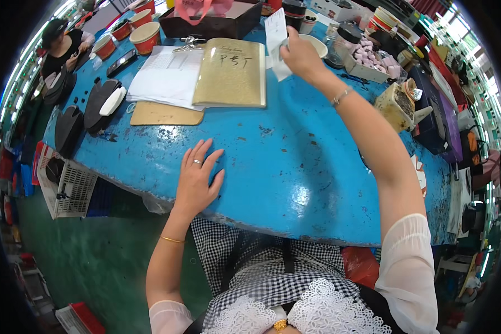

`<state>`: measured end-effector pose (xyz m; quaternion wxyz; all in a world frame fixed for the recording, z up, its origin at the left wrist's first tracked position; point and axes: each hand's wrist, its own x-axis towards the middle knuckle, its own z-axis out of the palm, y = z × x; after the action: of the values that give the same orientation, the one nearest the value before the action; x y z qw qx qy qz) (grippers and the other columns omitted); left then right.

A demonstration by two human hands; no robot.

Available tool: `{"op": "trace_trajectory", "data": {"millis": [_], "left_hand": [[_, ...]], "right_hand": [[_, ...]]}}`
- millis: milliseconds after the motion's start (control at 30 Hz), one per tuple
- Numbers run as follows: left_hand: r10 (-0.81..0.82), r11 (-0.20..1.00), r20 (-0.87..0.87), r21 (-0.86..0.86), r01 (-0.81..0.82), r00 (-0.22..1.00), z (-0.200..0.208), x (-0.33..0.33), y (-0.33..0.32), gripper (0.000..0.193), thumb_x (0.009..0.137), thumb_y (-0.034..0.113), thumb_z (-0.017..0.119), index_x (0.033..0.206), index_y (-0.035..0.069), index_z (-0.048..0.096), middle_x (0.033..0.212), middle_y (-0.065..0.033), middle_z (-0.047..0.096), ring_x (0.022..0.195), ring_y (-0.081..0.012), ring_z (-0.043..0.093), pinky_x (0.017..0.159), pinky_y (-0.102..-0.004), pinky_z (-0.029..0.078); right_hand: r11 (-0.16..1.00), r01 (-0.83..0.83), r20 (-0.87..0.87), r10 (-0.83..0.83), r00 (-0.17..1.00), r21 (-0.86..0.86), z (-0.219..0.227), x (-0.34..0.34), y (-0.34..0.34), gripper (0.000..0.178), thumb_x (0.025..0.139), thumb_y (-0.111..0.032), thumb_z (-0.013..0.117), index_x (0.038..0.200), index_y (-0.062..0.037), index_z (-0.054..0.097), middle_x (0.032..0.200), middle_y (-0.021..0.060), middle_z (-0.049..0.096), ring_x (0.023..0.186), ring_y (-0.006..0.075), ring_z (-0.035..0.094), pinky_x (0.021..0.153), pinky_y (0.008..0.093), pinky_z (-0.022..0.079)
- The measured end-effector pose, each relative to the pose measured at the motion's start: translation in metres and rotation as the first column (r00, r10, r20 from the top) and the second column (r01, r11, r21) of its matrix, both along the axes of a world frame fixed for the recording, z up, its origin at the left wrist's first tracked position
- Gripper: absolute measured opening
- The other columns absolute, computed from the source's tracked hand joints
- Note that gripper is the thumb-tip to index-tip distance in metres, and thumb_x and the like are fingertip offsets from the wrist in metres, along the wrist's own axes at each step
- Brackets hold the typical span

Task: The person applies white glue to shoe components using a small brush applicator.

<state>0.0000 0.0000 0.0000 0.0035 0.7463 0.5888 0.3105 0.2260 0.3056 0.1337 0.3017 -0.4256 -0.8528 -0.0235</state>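
My left hand (197, 181) lies flat on the blue table (250, 156) near its front edge. Its fingers are spread and nothing is in them. Reaching to the far side, my right hand (305, 58) has its fingers closed on a white paper slip (275, 30), which stands up from the tabletop. Part of the slip is hidden behind the fingers. To its left lies a gold-covered notebook (231, 78) with handwriting on the cover. The notebook overlaps a stack of white papers (164, 75) on a clipboard (167, 114) with a metal clip.
Several red-and-white paper tubs (146, 38) and a dark box (220, 23) stand at the back. Dark pads (101, 103) lie on the left. At right are a jar (342, 44), a box of pink pieces (367, 61) and a stained container (394, 106). Another person (64, 47) sits far left.
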Motion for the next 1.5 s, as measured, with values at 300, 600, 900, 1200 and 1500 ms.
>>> {"op": "trace_trajectory", "data": {"millis": [300,600,900,1200,1500], "left_hand": [[-0.043,0.999,0.080,0.029,0.041,0.996,-0.001,-0.010,-0.011,0.041,0.088,0.017,0.068,0.127,0.009,0.061,0.145,-0.0162,0.049,0.139,-0.0371,0.042,0.117,-0.0515,0.030],[-0.057,0.995,0.015,0.087,0.055,0.998,-0.007,-0.012,-0.003,0.041,0.091,0.017,0.067,0.130,0.006,0.059,0.146,-0.0175,0.049,0.138,-0.0376,0.042,0.115,-0.0492,0.032],[-0.084,0.996,-0.025,-0.026,0.083,0.996,0.002,-0.016,-0.001,0.039,0.096,0.017,0.063,0.133,0.006,0.059,0.148,-0.0166,0.049,0.139,-0.0360,0.042,0.115,-0.0460,0.033],[-0.105,0.991,-0.120,-0.097,0.093,0.987,0.016,-0.019,0.002,0.039,0.103,0.020,0.055,0.139,0.008,0.056,0.151,-0.0146,0.047,0.140,-0.0321,0.043,0.114,-0.0417,0.034],[-0.060,0.985,0.056,-0.159,0.069,0.997,0.021,0.014,-0.016,0.038,0.100,0.010,0.056,0.137,0.000,0.055,0.140,-0.0148,0.057,0.130,-0.0263,0.053,0.111,-0.0380,0.037]], "right_hand": [[0.980,-0.166,0.009,0.168,0.986,-0.107,0.012,-0.013,-0.042,0.044,0.096,-0.031,0.060,0.128,-0.0024,0.055,0.104,0.0221,0.071,0.091,0.0345,0.070,0.079,0.0442,0.054],[0.846,-0.086,-0.184,-0.014,0.983,-0.526,-0.059,0.160,-0.313,0.025,0.097,-0.011,0.061,0.122,-0.0053,0.062,0.090,0.0083,0.072,0.074,0.0159,0.067,0.070,0.0293,0.054],[0.496,0.461,-0.331,-0.857,0.394,-0.736,-0.111,0.360,-0.562,0.024,0.102,-0.011,0.053,0.123,-0.0043,0.062,0.090,0.0038,0.071,0.070,0.0082,0.063,0.062,0.0226,0.050],[0.051,0.355,-0.012,-0.994,0.110,-0.933,-0.243,0.442,-0.710,0.032,0.098,-0.019,0.058,0.125,-0.0027,0.064,0.108,0.0086,0.071,0.097,0.0177,0.067,0.083,0.0318,0.054],[0.025,0.417,0.014,-0.996,0.090,-0.908,-0.353,0.376,-0.623,0.065,0.092,-0.027,0.066,0.145,-0.0020,0.038,0.119,0.0228,0.068,0.114,0.0336,0.064,0.096,0.0397,0.050]]}}
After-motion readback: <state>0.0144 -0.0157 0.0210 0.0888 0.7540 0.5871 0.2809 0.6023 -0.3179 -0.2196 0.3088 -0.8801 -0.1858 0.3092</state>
